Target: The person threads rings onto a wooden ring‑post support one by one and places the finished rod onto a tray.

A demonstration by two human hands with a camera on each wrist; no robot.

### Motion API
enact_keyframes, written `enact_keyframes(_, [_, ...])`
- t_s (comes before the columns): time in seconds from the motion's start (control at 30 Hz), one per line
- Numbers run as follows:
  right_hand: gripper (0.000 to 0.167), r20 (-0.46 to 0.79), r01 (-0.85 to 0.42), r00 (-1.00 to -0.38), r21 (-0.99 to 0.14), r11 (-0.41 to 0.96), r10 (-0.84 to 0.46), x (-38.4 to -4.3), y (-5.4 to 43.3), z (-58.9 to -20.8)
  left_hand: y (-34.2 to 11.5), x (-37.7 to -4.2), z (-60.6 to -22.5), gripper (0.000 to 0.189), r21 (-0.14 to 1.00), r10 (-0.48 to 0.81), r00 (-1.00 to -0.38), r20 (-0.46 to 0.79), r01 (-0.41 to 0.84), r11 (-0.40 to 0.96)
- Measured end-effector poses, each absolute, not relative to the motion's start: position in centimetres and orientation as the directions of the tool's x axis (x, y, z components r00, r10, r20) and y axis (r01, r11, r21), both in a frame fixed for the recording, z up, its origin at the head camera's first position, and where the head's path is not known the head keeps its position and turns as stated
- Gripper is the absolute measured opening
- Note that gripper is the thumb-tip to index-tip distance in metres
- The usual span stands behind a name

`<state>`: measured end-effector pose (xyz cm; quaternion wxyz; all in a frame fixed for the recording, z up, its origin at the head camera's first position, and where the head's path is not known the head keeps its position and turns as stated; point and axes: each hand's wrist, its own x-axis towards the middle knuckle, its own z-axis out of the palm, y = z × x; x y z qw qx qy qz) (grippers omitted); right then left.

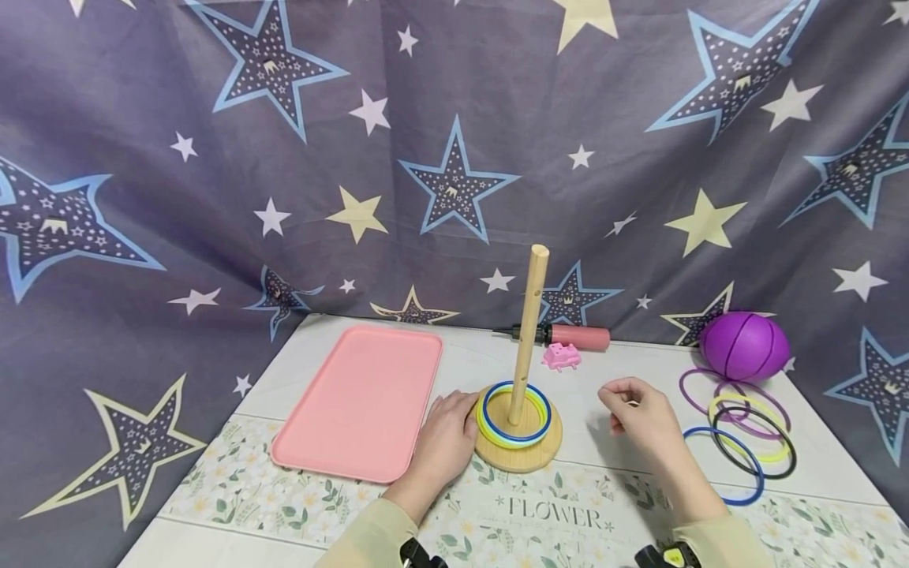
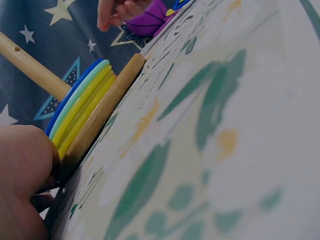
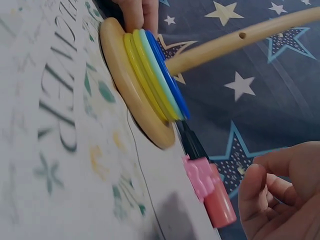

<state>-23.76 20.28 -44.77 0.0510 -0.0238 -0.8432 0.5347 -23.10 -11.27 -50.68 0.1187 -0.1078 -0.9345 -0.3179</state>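
A wooden ring-toss stand (image 1: 529, 331) stands upright on the table, its round base (image 1: 518, 461) flat on the cloth. Several rings lie stacked round its post, with a blue ring (image 1: 543, 406) on top and light green and yellow rings (image 2: 82, 117) below. My left hand (image 1: 446, 434) holds the left edge of the base, thumb and fingers right at the rim. To the right of the stand, my right hand (image 1: 639, 410) hovers over the table with fingers loosely curled. Nothing shows between its thumb and fingertips (image 3: 254, 175).
Purple, yellow, black and blue rings (image 1: 756, 489) overlap at the right, near a purple ball (image 1: 746, 347). A pink tray (image 1: 362, 394) lies left. Behind the stand are a pink toy (image 1: 562, 356) and a red-and-black pump (image 1: 585, 338). A starry curtain (image 1: 497, 102) hangs at the back.
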Motion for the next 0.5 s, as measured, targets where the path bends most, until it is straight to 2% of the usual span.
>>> enact_keyframes(0.5, [0.037, 0.047, 0.027, -0.988, -0.878, 0.478, 0.144, -21.8, 25.9, -44.4, -11.2, -23.1, -50.7, 0.038, 0.568, 0.125, -0.951, 0.284, 0.272, 0.777])
